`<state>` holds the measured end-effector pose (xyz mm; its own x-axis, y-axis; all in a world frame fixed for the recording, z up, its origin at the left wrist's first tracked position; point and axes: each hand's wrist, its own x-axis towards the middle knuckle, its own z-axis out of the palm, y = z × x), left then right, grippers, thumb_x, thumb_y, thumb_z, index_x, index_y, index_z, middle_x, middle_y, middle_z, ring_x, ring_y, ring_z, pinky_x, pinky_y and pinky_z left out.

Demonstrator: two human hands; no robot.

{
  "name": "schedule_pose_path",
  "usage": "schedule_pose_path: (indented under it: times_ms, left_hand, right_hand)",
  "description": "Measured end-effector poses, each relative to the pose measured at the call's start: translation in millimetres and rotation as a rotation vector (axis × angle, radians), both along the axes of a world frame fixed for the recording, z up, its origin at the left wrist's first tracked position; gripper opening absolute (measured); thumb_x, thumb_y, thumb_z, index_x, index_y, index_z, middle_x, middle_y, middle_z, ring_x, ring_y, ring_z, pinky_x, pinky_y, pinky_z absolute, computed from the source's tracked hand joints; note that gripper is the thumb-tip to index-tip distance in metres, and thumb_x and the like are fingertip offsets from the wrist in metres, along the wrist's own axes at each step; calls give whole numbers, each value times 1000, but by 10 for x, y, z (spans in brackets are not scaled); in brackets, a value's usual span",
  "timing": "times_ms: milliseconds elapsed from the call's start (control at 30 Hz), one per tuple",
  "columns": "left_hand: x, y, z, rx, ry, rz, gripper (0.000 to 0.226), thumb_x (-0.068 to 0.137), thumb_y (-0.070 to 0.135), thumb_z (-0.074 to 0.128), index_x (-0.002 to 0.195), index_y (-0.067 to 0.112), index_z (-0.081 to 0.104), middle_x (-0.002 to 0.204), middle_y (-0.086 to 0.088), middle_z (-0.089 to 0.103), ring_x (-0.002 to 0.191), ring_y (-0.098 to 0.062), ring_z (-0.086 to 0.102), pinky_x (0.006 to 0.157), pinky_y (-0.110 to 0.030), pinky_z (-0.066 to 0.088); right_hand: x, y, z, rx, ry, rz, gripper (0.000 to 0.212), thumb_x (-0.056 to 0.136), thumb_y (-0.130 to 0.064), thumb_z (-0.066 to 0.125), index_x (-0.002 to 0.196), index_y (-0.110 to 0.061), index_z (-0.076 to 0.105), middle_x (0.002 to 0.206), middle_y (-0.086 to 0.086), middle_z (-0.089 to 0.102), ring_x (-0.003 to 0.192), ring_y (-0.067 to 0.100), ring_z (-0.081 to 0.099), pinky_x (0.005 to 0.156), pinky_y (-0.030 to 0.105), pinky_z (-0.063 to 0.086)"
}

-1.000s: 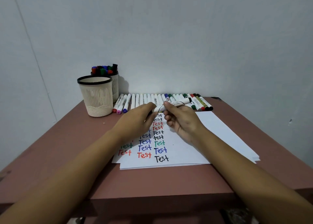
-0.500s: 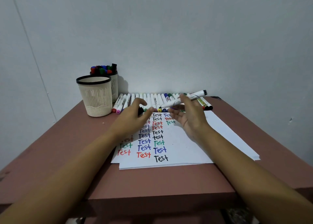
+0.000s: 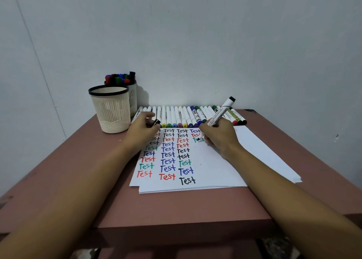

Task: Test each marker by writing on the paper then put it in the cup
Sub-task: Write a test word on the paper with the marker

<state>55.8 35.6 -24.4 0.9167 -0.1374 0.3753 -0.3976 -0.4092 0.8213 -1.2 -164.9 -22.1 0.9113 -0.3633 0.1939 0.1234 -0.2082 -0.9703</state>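
Gripping whiteboard marker (image 3: 221, 113) in right hand (image 3: 220, 136) fingers (image 3: 205, 133), tip on paper (image 3: 215, 170) for writing; pinching its cap (image 3: 156, 122) in left hand (image 3: 142, 134), close by for recapping.

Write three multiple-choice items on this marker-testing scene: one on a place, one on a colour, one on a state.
1. Where is the tip of the marker that the right hand holds?
A. On the paper
B. Raised in the air
C. Past the sheet's near edge

2. What colour is the lowest word in the third column from the left?
A. Red
B. Green
C. Black

3. What state is that marker's cap in?
A. Pushed onto the tip
B. Off, held in the left hand
C. Lying on the paper

Key: 1 A, the tip meets the sheet by a green word. 2 C, its strokes are black. 3 B, the left hand pinches the dark cap, away from the marker.
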Motion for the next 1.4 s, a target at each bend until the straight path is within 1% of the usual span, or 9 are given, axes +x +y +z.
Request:
schedule_pose_path:
  times_ms: [133, 233, 333, 533, 733, 900, 1100, 1200, 1400]
  left_hand:
    - [44, 12, -20, -108, 93, 13, 25, 86, 12, 65, 106, 10, 51, 96, -7, 57, 88, -19, 57, 73, -24, 47]
    - [64, 11, -20, -140, 121, 7, 20, 85, 10, 66, 100, 8, 53, 92, -8, 58, 87, -20, 58, 67, -19, 46]
    - [61, 5, -12, -136, 117, 12, 19, 85, 11, 65, 100, 8, 54, 94, -8, 59, 86, -19, 58, 67, -19, 45]
    - [54, 4, -13, -109, 105, 21, 19, 85, 12, 65, 101, 10, 55, 89, -2, 59, 81, -15, 58, 67, -17, 45]
    - [63, 0, -19, -89, 102, 27, 19, 86, 12, 65, 101, 11, 55, 94, -6, 61, 86, -18, 61, 69, -20, 47]
    - [64, -1, -20, -88, 97, 29, 18, 86, 12, 65, 100, 12, 55, 92, -5, 61, 85, -18, 61, 69, -19, 47]
    - [59, -2, -25, -81, 91, 12, 19, 86, 11, 65, 102, 11, 55, 96, -7, 62, 77, -12, 60, 65, -15, 45]
    - [65, 1, -28, -80, 92, 5, 19, 86, 11, 64, 103, 10, 56, 99, -10, 62, 78, -13, 60, 66, -16, 46]
    - [65, 12, -31, -70, 87, 0, 19, 86, 11, 64, 103, 9, 56, 99, -11, 63, 78, -15, 61, 69, -18, 47]
  right_hand:
    - [3, 11, -18, -20, 7, 19, 8, 78, -3, 61, 75, -3, 53, 56, 9, 48, 48, 18, 41, 45, 25, 36]
    - [-4, 23, -29, -31, 2, 34, 9, 78, -3, 62, 76, -2, 54, 57, 9, 50, 49, 19, 44, 49, 28, 39]
    - [-7, 25, -38, -46, -5, 47, 10, 77, -4, 64, 76, -3, 54, 57, 9, 52, 51, 19, 45, 53, 31, 41]
    - [13, 38, -68, -113, -23, -30, 16, 75, -9, 64, 68, -9, 51, 65, 10, 54, 55, 19, 45, 52, 27, 39]
    - [3, 19, -47, -5, -20, 9, 9, 79, -3, 62, 75, -3, 54, 59, 9, 51, 47, 17, 43, 47, 26, 39]
    - [13, 32, -65, -73, -18, 25, 15, 75, -9, 64, 69, -7, 51, 59, 10, 49, 53, 20, 42, 52, 30, 36]
    - [-3, 20, -47, -21, -12, 33, 14, 78, -6, 62, 70, -5, 50, 58, 12, 47, 49, 19, 40, 49, 28, 35]
    - [-3, 7, -34, 34, -37, -50, 13, 78, -7, 61, 71, -6, 51, 57, 8, 50, 46, 17, 42, 46, 26, 37]
    - [18, 22, -80, -57, -28, -31, 24, 77, -7, 63, 60, -13, 48, 54, 2, 49, 50, 15, 43, 49, 25, 36]
